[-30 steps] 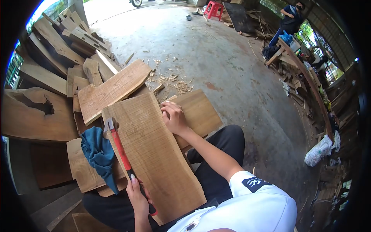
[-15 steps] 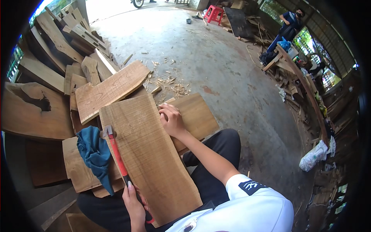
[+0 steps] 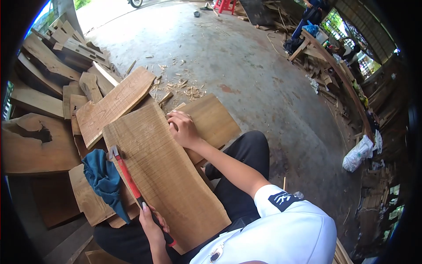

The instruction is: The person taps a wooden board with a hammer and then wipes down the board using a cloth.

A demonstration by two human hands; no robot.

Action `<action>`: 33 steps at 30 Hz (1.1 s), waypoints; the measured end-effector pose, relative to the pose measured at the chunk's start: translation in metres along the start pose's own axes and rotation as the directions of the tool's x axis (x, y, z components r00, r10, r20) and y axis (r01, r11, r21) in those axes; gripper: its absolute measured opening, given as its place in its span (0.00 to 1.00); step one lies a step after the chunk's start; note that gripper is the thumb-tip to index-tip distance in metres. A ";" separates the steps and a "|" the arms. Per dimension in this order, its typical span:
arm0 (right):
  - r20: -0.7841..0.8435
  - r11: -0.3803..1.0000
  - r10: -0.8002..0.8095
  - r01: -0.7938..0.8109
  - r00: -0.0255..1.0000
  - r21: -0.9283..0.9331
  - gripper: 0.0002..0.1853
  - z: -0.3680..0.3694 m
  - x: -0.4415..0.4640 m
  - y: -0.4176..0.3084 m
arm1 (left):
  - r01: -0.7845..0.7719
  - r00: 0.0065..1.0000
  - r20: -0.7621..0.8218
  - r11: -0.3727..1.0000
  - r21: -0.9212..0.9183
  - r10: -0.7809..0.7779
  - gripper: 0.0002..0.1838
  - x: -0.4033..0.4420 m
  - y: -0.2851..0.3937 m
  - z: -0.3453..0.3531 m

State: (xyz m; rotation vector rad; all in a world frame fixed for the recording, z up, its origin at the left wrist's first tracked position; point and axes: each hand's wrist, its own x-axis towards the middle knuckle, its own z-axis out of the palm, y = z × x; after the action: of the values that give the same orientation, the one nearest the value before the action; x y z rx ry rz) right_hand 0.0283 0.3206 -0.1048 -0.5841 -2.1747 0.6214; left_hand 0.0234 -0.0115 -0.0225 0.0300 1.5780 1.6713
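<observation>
A long wooden board (image 3: 162,176) lies slanted across my lap and over other boards. My left hand (image 3: 153,223) is wrapped round the black grip of a red-handled hammer (image 3: 127,176), whose metal head rests near the board's left edge. On the board's upper right edge sits my right hand (image 3: 183,129), fingers curled over that edge; what its fingertips touch is hidden. Beneath that hand a smaller board (image 3: 211,119) sticks out to the right. A blue cloth (image 3: 103,178) lies just left of the hammer head.
Leaning slabs (image 3: 39,94) fill the left side. Wood chips (image 3: 189,90) are scattered on the concrete floor beyond the boards. A red stool (image 3: 225,6) stands far ahead. At the upper right are a person (image 3: 307,17), scrap wood and a white bag (image 3: 358,154).
The whole view has shifted, so the red stool and the person sit higher, partly cut off. My hands keep their places on the hammer and the board's edge.
</observation>
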 end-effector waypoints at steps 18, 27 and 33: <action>0.771 0.707 0.105 -0.592 0.629 0.387 0.23 -0.039 -0.058 -0.150 | 0.034 0.997 0.064 0.999 -0.017 -0.033 0.22 -0.018 -0.029 0.068; 0.770 0.572 0.191 -0.706 0.609 0.417 0.11 -0.039 -0.049 -0.137 | -0.267 0.955 -0.013 0.877 0.399 0.296 0.29 0.002 0.000 0.028; 0.694 0.765 0.256 -0.580 0.672 0.279 0.16 -0.061 -0.016 -0.141 | -0.532 0.690 -0.081 0.579 0.618 0.720 0.21 0.055 0.040 0.000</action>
State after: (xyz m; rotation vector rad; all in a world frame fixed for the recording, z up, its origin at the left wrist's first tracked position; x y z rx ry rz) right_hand 0.0567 0.2165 0.0060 -0.6914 -2.3186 1.7990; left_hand -0.0338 0.0239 -0.0163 0.7583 2.4914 1.7080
